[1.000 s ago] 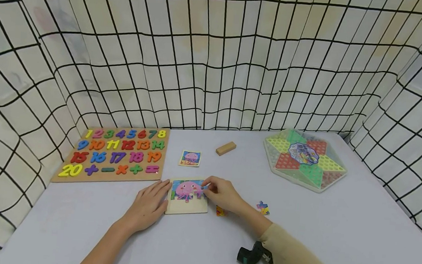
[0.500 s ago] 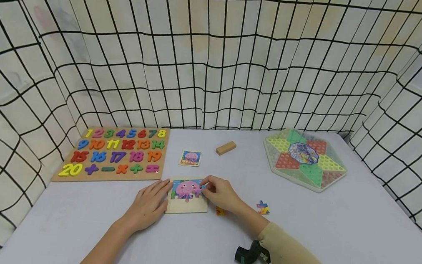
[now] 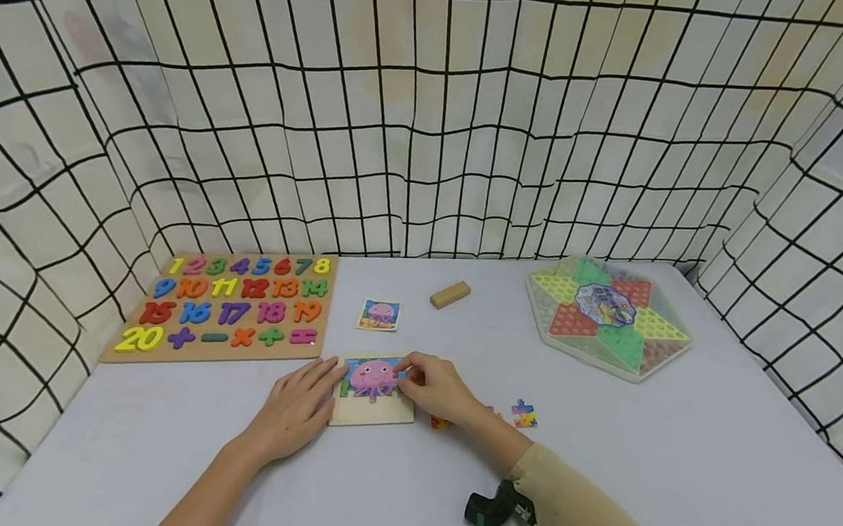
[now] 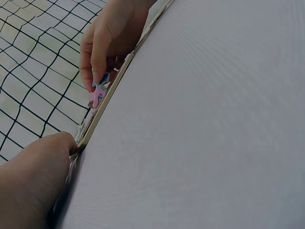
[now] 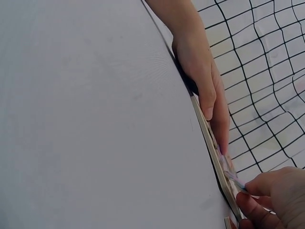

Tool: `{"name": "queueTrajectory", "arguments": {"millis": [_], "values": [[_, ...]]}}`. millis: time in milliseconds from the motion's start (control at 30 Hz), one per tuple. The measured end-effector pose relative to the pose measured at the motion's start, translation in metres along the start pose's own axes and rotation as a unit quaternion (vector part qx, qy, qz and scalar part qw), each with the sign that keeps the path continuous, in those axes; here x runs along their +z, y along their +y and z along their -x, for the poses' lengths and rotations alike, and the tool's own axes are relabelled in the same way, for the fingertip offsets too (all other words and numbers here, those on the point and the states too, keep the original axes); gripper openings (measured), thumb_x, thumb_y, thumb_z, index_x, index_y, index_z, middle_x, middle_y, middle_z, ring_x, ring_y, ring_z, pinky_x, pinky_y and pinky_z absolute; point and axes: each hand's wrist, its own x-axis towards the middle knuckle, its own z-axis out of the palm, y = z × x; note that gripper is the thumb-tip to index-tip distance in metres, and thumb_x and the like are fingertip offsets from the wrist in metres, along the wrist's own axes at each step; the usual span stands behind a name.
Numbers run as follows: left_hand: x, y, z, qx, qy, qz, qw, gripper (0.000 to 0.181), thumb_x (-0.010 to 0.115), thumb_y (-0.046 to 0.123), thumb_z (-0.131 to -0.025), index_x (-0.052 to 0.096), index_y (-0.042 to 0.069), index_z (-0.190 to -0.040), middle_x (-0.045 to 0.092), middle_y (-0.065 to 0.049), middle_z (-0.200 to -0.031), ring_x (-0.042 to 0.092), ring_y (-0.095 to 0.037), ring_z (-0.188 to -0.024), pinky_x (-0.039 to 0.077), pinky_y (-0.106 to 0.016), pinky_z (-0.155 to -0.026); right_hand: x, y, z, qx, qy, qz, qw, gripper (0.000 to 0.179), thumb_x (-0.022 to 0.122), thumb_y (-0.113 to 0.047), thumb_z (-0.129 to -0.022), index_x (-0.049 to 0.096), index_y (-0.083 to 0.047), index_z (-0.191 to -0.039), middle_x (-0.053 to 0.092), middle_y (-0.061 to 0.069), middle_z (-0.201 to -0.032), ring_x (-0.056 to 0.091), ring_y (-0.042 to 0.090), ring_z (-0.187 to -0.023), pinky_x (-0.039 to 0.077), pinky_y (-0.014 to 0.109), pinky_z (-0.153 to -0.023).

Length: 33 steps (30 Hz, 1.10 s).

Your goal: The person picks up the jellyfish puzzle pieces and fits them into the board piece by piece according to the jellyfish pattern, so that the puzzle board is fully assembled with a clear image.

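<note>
A wooden jigsaw board (image 3: 370,415) with a pink octopus picture in its upper part lies in the middle of the table in the head view; its lower part is bare wood. My left hand (image 3: 296,407) rests along the board's left edge, fingers extended. Over the right side of the picture, my right hand (image 3: 442,387) pinches a small pink and blue puzzle piece (image 4: 97,93) between thumb and fingers. The piece shows tilted, close over the board, in the left wrist view. An orange-red puzzle piece (image 3: 440,422) lies partly hidden beneath the right hand.
Right of the forearm lies another loose puzzle piece (image 3: 524,414). Behind the board are a small octopus picture card (image 3: 379,314) and a wooden block (image 3: 451,295). A number board (image 3: 218,354) stands left, a hexagonal game box (image 3: 603,337) right. Black netting surrounds the table's back and sides.
My right hand has shifted slightly left over the picture with the puzzle piece, its forearm following. Part of another loose piece now shows beside the forearm. The left hand stays on the board.
</note>
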Motion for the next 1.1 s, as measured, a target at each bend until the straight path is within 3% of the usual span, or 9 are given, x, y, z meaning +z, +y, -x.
{"name": "queueTrajectory", "arguments": {"millis": [600,833,1100], "values": [[0.0004,0.0007,-0.0004,-0.007,-0.003,0.004,1.0,0.049,0.05,0.02,-0.092,0.04,0.008,-0.139,0.033,-0.011,-0.145,0.024,-0.032,-0.134,0.02,-0.055,-0.101,0.0013,-0.003,-0.0024,-0.007,0.02,0.046,0.9987,0.011,0.061,-0.009,-0.085,0.065,-0.006,-0.095,0.048,-0.007,-0.062,0.042,0.009,-0.061,0.034,0.023,-0.059],[0.0005,0.0007,-0.0001,-0.007,-0.003,0.004,1.0,0.049,0.049,0.021,-0.093,0.039,0.008,-0.139,0.033,-0.011,-0.145,0.023,-0.032,-0.134,0.02,-0.055,-0.102,0.0021,-0.0017,-0.0024,-0.008,0.018,0.039,0.9991,0.009,0.062,-0.008,-0.084,0.064,-0.004,-0.092,0.048,-0.006,-0.063,0.04,0.006,-0.055,0.032,0.017,-0.049],[-0.0001,0.0011,0.0002,-0.007,-0.003,0.003,1.0,0.049,0.05,0.021,-0.092,0.04,0.008,-0.139,0.033,-0.012,-0.145,0.024,-0.032,-0.133,0.021,-0.055,-0.101,0.0023,-0.0008,-0.0021,-0.019,0.024,0.042,0.9986,0.009,0.064,-0.006,-0.081,0.063,-0.005,-0.089,0.049,-0.006,-0.064,0.042,0.007,-0.058,0.035,0.019,-0.052]]}}
